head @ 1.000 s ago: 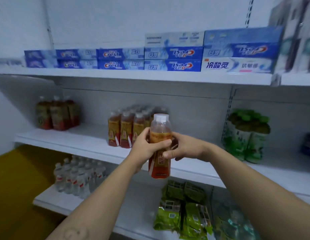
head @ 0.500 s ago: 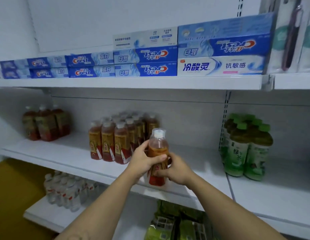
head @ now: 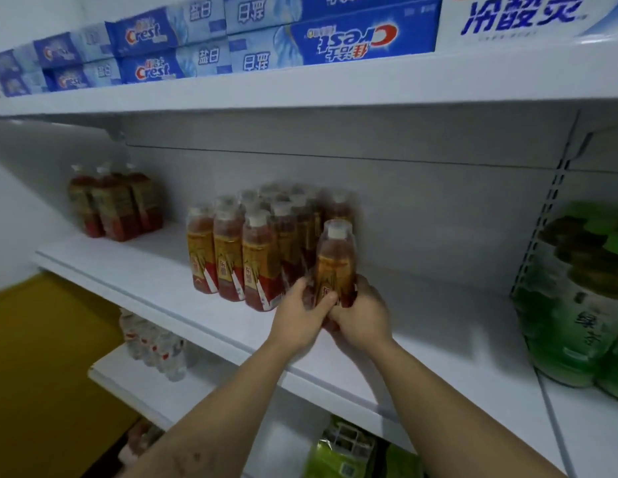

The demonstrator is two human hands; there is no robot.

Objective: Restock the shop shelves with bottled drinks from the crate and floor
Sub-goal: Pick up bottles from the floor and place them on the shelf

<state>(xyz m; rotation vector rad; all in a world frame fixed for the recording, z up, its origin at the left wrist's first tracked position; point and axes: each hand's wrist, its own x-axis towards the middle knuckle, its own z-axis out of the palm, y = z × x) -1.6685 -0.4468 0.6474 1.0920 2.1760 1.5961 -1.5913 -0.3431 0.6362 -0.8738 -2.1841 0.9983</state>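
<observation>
Item in hand: one amber tea bottle (head: 336, 263) with a white cap and an orange label, upright. It stands just right of the shelved block of tea bottles (head: 252, 250), level with that block's front row and close against it.

Left hand (head: 298, 319): wrapped round the lower left of the bottle, fingers curled on the label. Right hand (head: 364, 315): wrapped round the lower right and base, thumb toward the front. Both hands grip the same bottle and meet beneath it.

Contact with the middle shelf (head: 162, 281): the hands cover the base, so it cannot be confirmed whether the bottle is seated; it appears to be at or just above the board.

Other stock, placed from the block: three darker red-brown bottles (head: 114, 205) well to its left on the same shelf; large green tea bottles (head: 576, 298) well to its right, past the slotted upright. Blue toothpaste boxes (head: 331, 39) are stacked on the shelf above the block. Small clear water bottles (head: 156, 343) stand on the shelf below and left of it; green packets (head: 345, 450) lie below and right. Yellow floor (head: 42, 357) shows far lower left. The frame is motion-blurred.
</observation>
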